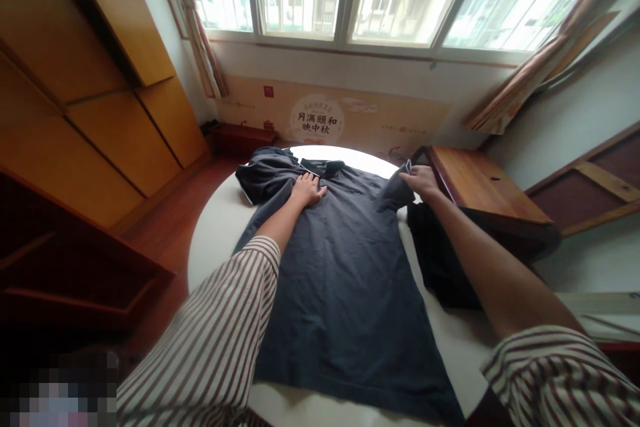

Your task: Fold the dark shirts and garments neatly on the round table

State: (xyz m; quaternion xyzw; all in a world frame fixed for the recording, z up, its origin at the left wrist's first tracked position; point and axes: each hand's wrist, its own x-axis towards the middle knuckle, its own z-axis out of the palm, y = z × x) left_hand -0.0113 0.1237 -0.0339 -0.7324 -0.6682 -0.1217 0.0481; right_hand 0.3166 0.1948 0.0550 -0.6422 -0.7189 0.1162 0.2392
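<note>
A dark blue-grey polo shirt [345, 280] lies spread over a round white table [213, 233], its collar toward the window and its hem toward me. My left hand [307, 191] presses flat on the chest beside the button placket, fingers outstretched. At the far right, my right hand [420, 181] pinches the edge of the shirt's right-side sleeve and holds it slightly raised. The opposite sleeve, on the left, looks bunched and wrinkled near the table's edge.
Black folded cloth [443, 260] lies on the table's right side, under my right forearm. Beyond it stands a wooden desk [493, 180]. Yellow cabinets [115, 133] line the left wall. A printed banner [360, 103] hangs below the windows.
</note>
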